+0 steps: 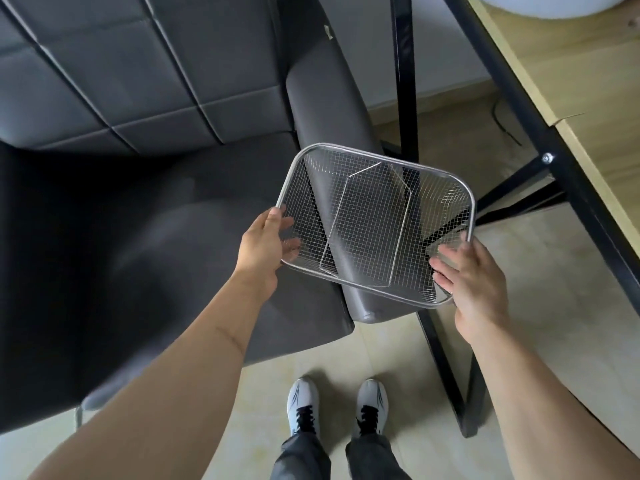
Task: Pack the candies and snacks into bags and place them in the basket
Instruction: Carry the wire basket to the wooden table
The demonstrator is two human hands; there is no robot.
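Observation:
A square wire-mesh basket [377,157] with a silver rim hangs in the air over the arm of a dark sofa, tilted a little. It holds nothing. My left hand [265,242] grips its left rim, thumb on top and fingers inside the mesh. My right hand [471,282] grips the near right corner, fingers curled over the rim. No candies, snacks or bags are in view.
A dark grey padded sofa [121,202] fills the left. Its armrest [329,109] runs under the basket. A wooden table [588,98] with black metal legs [405,81] stands at the right. My feet in white shoes [337,403] stand on pale floor tiles.

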